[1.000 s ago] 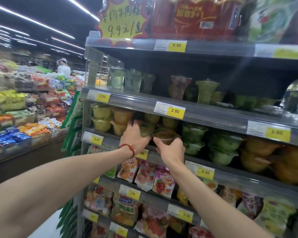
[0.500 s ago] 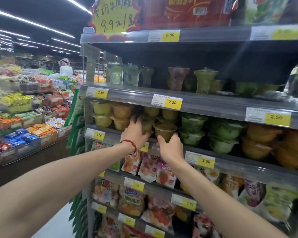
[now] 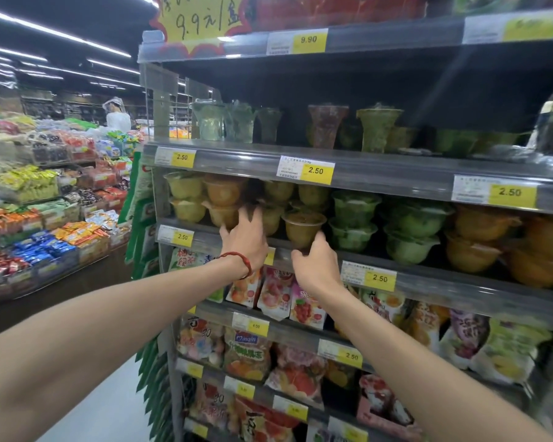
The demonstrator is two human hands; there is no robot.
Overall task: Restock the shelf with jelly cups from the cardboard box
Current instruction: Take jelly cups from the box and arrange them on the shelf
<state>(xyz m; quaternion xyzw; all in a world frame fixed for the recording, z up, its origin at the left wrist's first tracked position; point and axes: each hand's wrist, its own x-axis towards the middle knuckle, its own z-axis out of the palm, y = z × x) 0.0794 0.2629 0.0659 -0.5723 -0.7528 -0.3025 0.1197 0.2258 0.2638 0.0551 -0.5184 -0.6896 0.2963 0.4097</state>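
A person's right hand (image 3: 316, 266) holds an olive-brown jelly cup (image 3: 304, 226) by its base, grip closed narrowly under and around the foot, at the front of the shelf (image 3: 205, 240). A second ago the cup hung lower, level with the shelf's lip; it has since come up and in, and now looks to stand in the front row, or close to it. The left hand (image 3: 245, 240), a red bracelet (image 3: 241, 260) at the wrist, has gone deeper, its blurred fingers stretched against a yellow-green cup (image 3: 272, 218). Whether that grip is clasping the cup or only pushing it cannot be told.

The placement looks nearly finished, with letting go and returning for more stock likely to follow. The cardboard box is out of view.

Room is tight. The upper shelf rail (image 3: 237, 157) hangs just over the stacked rows, so a cup has to go in low and level. The orange cups (image 3: 222, 202) are just beside the left hand, and the green cups (image 3: 353, 218) stand just right of the held cup. Both stacks could be nudged over. The only open way out is straight back over the lip toward the aisle.
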